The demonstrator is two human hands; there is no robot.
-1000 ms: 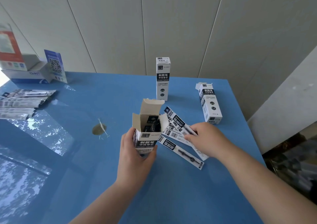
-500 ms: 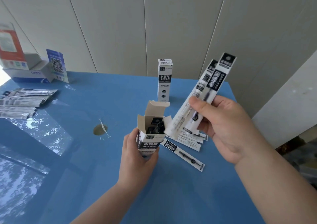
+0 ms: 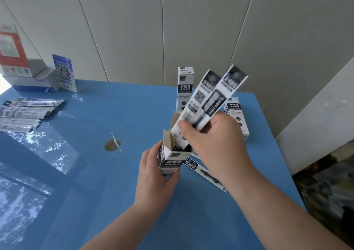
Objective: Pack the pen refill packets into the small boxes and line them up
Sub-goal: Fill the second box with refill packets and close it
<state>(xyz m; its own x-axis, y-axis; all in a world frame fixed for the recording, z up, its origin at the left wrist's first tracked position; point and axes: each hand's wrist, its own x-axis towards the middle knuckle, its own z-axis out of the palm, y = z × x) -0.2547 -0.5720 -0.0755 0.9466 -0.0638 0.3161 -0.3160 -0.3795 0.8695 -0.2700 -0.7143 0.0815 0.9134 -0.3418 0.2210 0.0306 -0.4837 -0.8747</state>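
My left hand (image 3: pixel 153 175) grips a small white and dark box (image 3: pixel 171 159) upright on the blue table (image 3: pixel 95 192), its top flaps open. My right hand (image 3: pixel 214 144) pinches two long refill packets (image 3: pixel 208 100), tilted, with their lower ends inside the box's mouth. One more refill packet (image 3: pixel 206 175) lies flat on the table under my right wrist. A closed box (image 3: pixel 184 89) stands upright behind. Another box (image 3: pixel 237 115) lies at the right, partly hidden by my hand.
Several more refill packets (image 3: pixel 24 113) are piled at the table's left edge. A white-blue carton (image 3: pixel 32 83) and a QR-code card (image 3: pixel 64 73) stand at the back left. A brown spot (image 3: pixel 112 144) marks the table's middle. The table's right edge (image 3: pixel 277 163) drops off close by.
My right hand picked two packets off the table, lifted them and has now brought their lower ends down into the open box. My left hand kept holding the box.
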